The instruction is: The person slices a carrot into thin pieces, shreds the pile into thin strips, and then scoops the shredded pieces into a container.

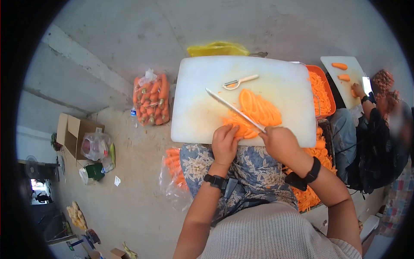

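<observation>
A large white cutting board (194,99) lies in front of me. My right hand (279,140) is closed round the handle of a knife (235,108), whose blade points up and left across the board. Sliced carrot (258,108) fans out to the right of the blade. Against the carrot pieces on the blade's left side, my left hand (225,140) presses with bent fingers near the board's lower edge. A white-handled peeler (241,81) rests higher on the board.
Bagged carrots (151,99) stand left of the board, with another bag (174,170) below. An orange basket (330,93) and a crate of shredded carrot (321,157) are at the right. Beyond them a co-worker's hand (358,90) is at a smaller board (340,64). A cardboard box (69,131) is far left.
</observation>
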A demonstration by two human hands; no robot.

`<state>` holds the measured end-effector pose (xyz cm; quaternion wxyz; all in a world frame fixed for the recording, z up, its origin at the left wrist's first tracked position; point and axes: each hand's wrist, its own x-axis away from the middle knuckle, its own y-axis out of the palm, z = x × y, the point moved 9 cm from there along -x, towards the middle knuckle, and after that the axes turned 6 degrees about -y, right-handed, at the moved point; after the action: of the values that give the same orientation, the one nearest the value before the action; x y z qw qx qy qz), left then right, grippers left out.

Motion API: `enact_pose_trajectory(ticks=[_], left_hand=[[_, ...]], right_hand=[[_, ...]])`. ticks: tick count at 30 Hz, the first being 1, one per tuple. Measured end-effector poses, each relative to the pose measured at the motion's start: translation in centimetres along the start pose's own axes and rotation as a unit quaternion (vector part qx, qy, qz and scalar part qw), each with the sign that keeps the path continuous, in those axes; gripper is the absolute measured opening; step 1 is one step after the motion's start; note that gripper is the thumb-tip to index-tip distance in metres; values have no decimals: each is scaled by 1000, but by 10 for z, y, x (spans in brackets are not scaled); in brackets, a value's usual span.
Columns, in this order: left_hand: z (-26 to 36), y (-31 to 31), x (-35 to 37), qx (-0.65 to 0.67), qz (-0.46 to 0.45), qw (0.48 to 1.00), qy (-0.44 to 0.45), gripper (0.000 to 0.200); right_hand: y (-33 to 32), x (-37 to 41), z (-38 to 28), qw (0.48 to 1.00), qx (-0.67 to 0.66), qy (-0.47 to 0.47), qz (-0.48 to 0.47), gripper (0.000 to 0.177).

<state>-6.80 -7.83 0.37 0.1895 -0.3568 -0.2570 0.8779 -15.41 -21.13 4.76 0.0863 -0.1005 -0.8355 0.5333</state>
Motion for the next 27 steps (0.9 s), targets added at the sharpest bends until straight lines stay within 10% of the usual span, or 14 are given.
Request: enact_pose_trajectory(ticks=[27], left_hand=[[-2, 0, 3, -8, 12, 1000, 10, 40]], right_hand=[[11, 4, 3, 999, -3, 21, -33, 25]])
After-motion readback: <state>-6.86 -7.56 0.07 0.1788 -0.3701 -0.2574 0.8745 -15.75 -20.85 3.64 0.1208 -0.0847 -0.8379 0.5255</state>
